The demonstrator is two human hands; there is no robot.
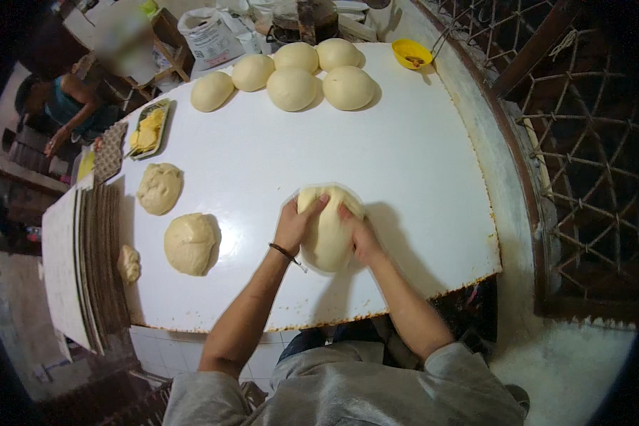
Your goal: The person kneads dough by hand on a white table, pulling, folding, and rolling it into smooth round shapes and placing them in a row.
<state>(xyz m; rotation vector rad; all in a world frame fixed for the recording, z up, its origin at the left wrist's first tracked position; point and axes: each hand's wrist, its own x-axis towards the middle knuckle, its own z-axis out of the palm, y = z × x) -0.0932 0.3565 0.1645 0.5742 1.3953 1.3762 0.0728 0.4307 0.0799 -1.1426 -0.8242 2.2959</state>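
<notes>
Between my hands is a large, pale, smooth piece of dough [328,238], close to the front of the white table. My left hand [298,220] grips its left side, the thumb pressed on top. On the other side my right hand [357,231] holds it too, with the thumb near the upper edge; the fingers of both hands are partly hidden around the dough. To the left lie two rougher dough lumps, a nearer one [191,244] and a farther one [160,189]. A small dough scrap [128,264] sits by the table's left edge.
Several smooth dough balls [291,89] stand at the far side. A yellow bowl [412,54] is at the far right corner, a tray of yellow fat [149,131] at the left. Stacked boards [85,263] flank the left edge. Another person [74,99] is beyond; a metal lattice [582,156] lies right.
</notes>
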